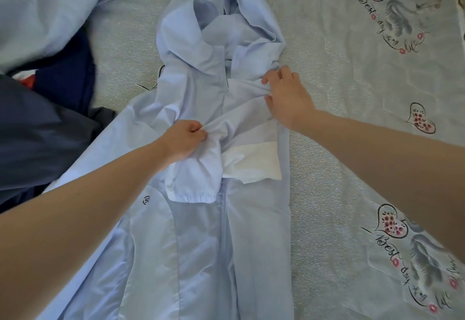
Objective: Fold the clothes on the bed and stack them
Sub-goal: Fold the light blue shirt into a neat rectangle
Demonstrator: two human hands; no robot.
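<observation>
We are partway through folding the light blue hooded jacket (201,231), which lies lengthwise on the bed (339,118) with its hood (214,25) at the far end and its hem nearest us. Our left hand (182,141) is curled round a bunch of the jacket's fabric above the elastic cuff (191,197) of a sleeve folded across the chest. Our right hand (284,95), at the jacket's right edge just below the hood, pinches a fold of cloth between thumb and bent fingers. We judge the sleeves are being tucked in; next the cloth needs smoothing flat before the body folds over. Left of the jacket, dark navy clothes (42,123) and another pale blue garment (45,12) wait unfolded
</observation>
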